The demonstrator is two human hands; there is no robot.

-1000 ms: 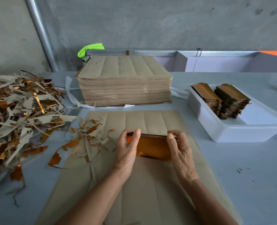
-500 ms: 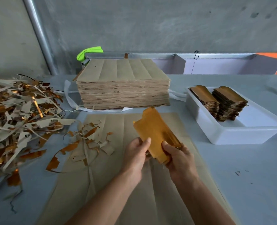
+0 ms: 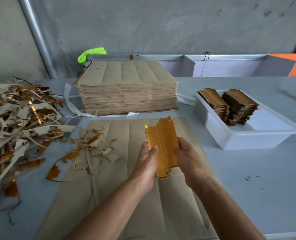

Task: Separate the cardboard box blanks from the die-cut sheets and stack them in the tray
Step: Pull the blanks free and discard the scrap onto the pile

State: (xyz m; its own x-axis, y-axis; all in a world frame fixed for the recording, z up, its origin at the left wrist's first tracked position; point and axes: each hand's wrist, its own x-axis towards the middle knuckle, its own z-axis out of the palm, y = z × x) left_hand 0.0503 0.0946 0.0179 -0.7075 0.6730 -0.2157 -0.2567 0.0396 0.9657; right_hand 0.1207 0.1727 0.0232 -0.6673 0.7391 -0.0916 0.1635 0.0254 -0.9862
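Holding: both hands grip a small bundle of gold blanks point(image 3: 162, 146) upright at centre frame, above the flat sheet point(image 3: 126, 170) on the bench point(image 3: 256, 170).
Left hand: left hand point(image 3: 146, 163) has its thumb laid on the gold face and fingers behind, clamped on the bundle's left edge, likely to keep the pieces from fanning out.
Right hand: right hand point(image 3: 189, 156) is wrapped round the right edge, clamped on the same bundle; the two-sided hold looks meant to square the edges, which sit stepped and uneven.
Bundle: tilted slightly, lower end just above the sheet, upper end ragged, so alignment seems unfinished.
Tray: white tray point(image 3: 247, 141) at right of frame, well apart from the hands, holds two leaning stacks of blanks point(image 3: 230, 106) at its far end; the near part stays free, probably for this bundle.
Supply: tall stack of uncut sheets point(image 3: 128, 94) at upper centre, within reach behind the work sheet.
Waste: scrap strips point(image 3: 17, 122) heaped at left of frame, more scrap on the sheet's left part, kept away from the tray side.
Stage: judged mid-cycle, blanks freed and gathered, not yet placed.
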